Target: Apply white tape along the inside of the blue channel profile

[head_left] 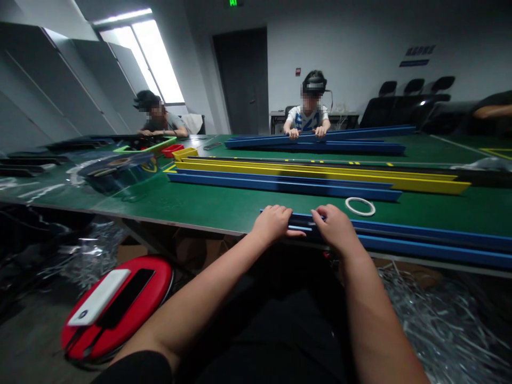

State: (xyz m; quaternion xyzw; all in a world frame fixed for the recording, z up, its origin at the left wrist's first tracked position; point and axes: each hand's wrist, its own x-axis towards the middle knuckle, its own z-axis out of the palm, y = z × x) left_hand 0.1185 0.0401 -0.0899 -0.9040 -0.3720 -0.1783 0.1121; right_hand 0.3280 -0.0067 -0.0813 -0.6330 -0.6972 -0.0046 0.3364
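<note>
A long blue channel-shaped strip (432,242) lies along the near edge of the green table, its left end in front of me. Near that end, my left hand (272,225) has its fingers curled over the far wall, the thumb stretching along the near side. A short gap to the right, my right hand (335,226) closes on the same channel, thumb and fingers bent at its rim. Between both hands a dark inner face of the channel shows. Just beyond my right hand rests a white ring (362,214), like a thin roll of tape. My fingertips are partly hidden.
Farther across the green table (224,208) lie another blue channel (280,184) and a yellow channel (432,185). Small yellow (186,153) and red bins (173,150) stand left. Opposite, a person (308,114) handles blue channels. A red stool (156,277) holds two devices.
</note>
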